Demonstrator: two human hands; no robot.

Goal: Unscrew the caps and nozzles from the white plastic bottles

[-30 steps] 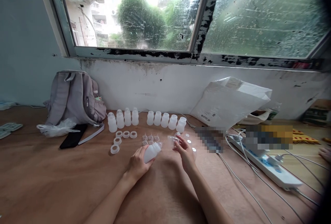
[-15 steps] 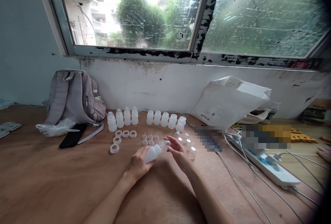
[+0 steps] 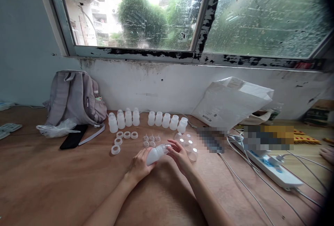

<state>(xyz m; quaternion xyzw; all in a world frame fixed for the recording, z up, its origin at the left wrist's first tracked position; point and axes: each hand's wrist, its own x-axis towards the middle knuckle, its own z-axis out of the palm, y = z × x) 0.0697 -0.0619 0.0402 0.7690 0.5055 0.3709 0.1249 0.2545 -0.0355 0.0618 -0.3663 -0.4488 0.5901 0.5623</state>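
Observation:
A frosted baby bottle (image 3: 154, 155) lies tilted in my left hand (image 3: 141, 163), whose fingers wrap round its body. Its clear top end points up and to the right, where my right hand (image 3: 180, 154) closes its fingertips on it. Just beyond the bottle are several clear teats (image 3: 151, 138) in two short rows. Several white collar rings (image 3: 126, 135) lie farther left. By my right hand stand several clear dome caps (image 3: 189, 143). At the back, capped bottles (image 3: 120, 119) form one row and open bottles (image 3: 166, 120) another.
A grey backpack (image 3: 70, 97) leans on the wall at left, with a plastic bag (image 3: 57, 128) and a black flat item (image 3: 73, 139) before it. At right are a white packaging bag (image 3: 232, 102), a power strip (image 3: 276, 174) and loose cables. Part of another person's hand (image 3: 327, 155) shows at the right edge.
My right fingers, more spread before, have drawn in round the bottle's clear end, which has dipped slightly. My left hand keeps its hold.

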